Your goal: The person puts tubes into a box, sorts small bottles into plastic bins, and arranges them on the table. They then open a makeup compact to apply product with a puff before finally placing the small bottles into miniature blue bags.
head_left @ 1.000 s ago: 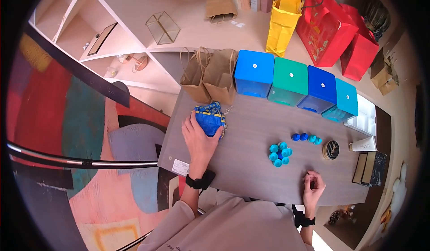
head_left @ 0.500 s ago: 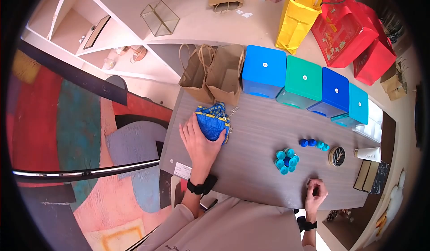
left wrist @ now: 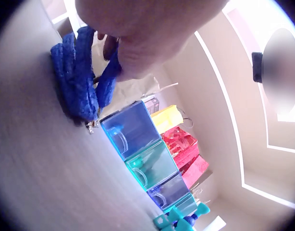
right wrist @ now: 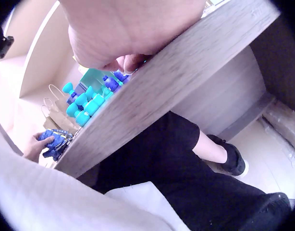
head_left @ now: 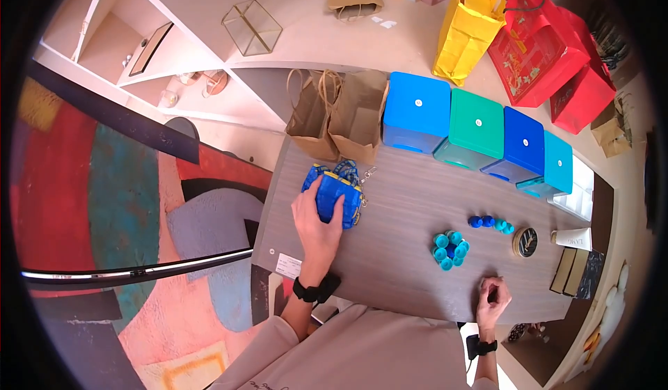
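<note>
My left hand (head_left: 319, 219) pinches the front of a small blue bag (head_left: 339, 199) with yellow trim and a patterned strap, at the table's left side. In the left wrist view, a fold of the blue bag (left wrist: 107, 86) lies between thumb and fingers. A metal clip and chain (head_left: 368, 175) hang at the bag's right side. My right hand (head_left: 491, 301) rests at the table's front edge, fingers loosely curled, holding nothing. Nearest to it is a ring of small cup-ended cyan pieces (head_left: 446, 262) around a dark blue one.
Two brown paper bags (head_left: 312, 122) stand behind the blue bag. A row of lidded boxes (head_left: 477, 122) lines the table's back. Dark blue pieces (head_left: 488, 220) and cyan ones form a short row near a round tin (head_left: 525, 242). A white tube (head_left: 572, 238) lies at the right.
My left hand has shifted from around the bag to pinching its front, fingers now farther onto it. The right hand keeps its pose. The head view has shifted a little.
</note>
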A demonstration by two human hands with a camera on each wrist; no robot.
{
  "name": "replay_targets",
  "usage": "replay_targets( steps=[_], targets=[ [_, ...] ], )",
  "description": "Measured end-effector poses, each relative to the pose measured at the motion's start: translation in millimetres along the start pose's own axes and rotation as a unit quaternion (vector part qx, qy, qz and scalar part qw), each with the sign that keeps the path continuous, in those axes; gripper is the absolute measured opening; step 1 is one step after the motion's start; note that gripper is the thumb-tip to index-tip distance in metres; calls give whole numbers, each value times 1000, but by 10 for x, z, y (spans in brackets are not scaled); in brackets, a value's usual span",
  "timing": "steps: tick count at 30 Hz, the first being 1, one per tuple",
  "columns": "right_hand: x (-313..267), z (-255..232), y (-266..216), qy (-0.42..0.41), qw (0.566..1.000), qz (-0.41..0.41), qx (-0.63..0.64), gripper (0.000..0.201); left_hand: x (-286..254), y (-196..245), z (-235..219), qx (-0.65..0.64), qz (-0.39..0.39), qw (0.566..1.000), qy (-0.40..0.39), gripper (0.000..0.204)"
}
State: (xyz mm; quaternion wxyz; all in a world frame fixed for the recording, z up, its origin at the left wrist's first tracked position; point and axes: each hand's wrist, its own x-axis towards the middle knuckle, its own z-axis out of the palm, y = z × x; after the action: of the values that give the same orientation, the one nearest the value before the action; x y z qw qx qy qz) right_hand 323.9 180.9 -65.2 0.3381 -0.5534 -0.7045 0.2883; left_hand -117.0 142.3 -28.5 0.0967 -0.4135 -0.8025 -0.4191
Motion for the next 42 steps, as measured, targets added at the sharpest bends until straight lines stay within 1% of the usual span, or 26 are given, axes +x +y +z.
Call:
replay_targets(
  steps=[1,2,4,6,8,12,15,17,18,20,22,24,25,26,28,29,31,32,33,34,36,38,39,40,41,42],
  targets=[
    [4,1,-7,0,1000,1,-2,8,5,-38,-1,-27,8,1000,13,47],
    [6,4,-19,1,1000,2,-4,8,25,-17,-28,-29,11,999,13,47],
    [16,10,-50,6,1000,3,1,9,76,77,-105,-73,-11,996,42,22],
    [12,7,-61,11,1000,5,3,9,111,154,-238,-78,9,996,53,19],
    [-9,-2,-30,-3,1000,7,14,18,146,224,-386,-81,25,994,63,16],
    [-13,-32,16,-14,1000,-14,7,16,161,356,-638,-135,55,988,58,16],
    [-66,-17,46,-9,999,26,42,10,82,413,-807,-195,98,976,8,14],
    [-41,25,-52,43,998,-25,45,14,-7,498,-899,-230,123,963,-65,12],
    [4,23,-168,43,998,-25,45,14,-56,517,-917,-231,124,963,-65,12],
    [86,1,-524,31,982,-186,15,25,-160,549,-957,-261,153,943,-137,13],
    [98,26,-896,-14,966,-254,55,39,-268,567,-910,-274,167,935,-151,14],
    [144,87,-1180,-84,938,-332,52,58,-368,587,-835,-308,189,909,-205,14],
    [226,99,-1473,-123,931,-343,36,58,-414,596,-796,-309,205,902,-223,15],
    [293,157,-1679,-122,931,-342,35,58,-440,621,-785,-310,206,901,-224,15],
    [374,232,-1926,-183,906,-381,15,44,-501,669,-765,-309,237,884,-258,18],
    [369,267,-1895,-181,909,-375,10,44,-524,681,-751,-313,245,881,-257,21],
    [317,360,-1736,-254,887,-384,46,28,-569,699,-733,-317,249,877,-263,22],
    [281,365,-1717,-251,891,-377,39,28,-596,701,-730,-311,249,880,-260,22],
    [237,380,-1717,-283,895,-341,51,25,-634,667,-730,-318,249,875,-266,22],
    [205,394,-1716,-316,896,-306,65,22,-675,610,-721,-321,231,871,-291,24],
    [181,370,-1697,-319,895,-302,71,25,-697,618,-707,-324,214,865,-318,26],
    [177,290,-1687,-361,876,-317,-29,26,-680,690,-724,-344,132,848,-382,34],
    [183,273,-1699,-360,878,-315,-29,26,-688,628,-732,-331,119,824,-444,68],
    [195,262,-1719,-340,867,-359,-69,25,-699,641,-734,-331,120,823,-446,68],
    [201,252,-1744,-317,852,-402,-109,24,-704,659,-732,-316,120,812,-476,82],
    [193,237,-1777,-316,853,-401,-109,24,-708,679,-732,-301,120,800,-506,96]
  ],
)
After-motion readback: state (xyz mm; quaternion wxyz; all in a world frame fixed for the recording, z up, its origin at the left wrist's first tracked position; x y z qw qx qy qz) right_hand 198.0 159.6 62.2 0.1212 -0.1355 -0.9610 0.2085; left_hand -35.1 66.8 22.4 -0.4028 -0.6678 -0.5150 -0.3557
